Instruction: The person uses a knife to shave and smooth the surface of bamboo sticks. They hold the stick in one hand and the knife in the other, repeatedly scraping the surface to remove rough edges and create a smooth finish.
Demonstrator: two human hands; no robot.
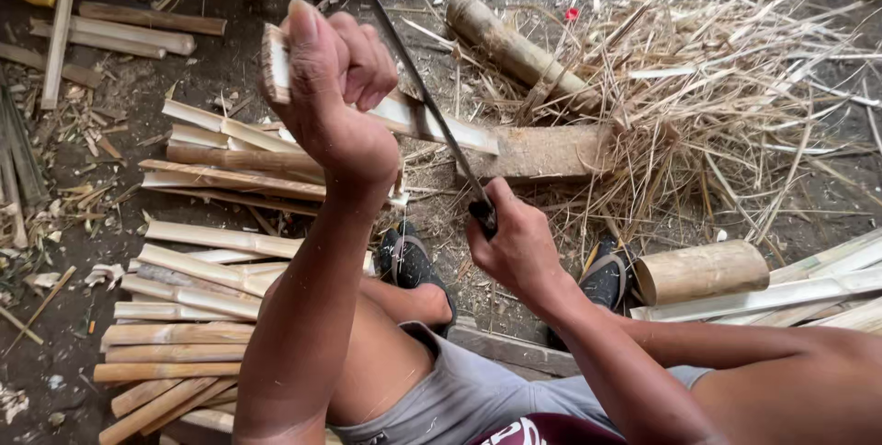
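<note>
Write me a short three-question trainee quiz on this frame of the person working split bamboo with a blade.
1. True or false: the left hand grips the pale split bamboo slat at its near end.
2. Which hand holds the dark handle of the long thin curved blade?
A. left
B. right
C. neither
3. Fill in: the stack of pale split bamboo strips lies on the person's ____ side, and the short round bamboo section on the other.

Key: 1 true; 2 B; 3 left.
</note>
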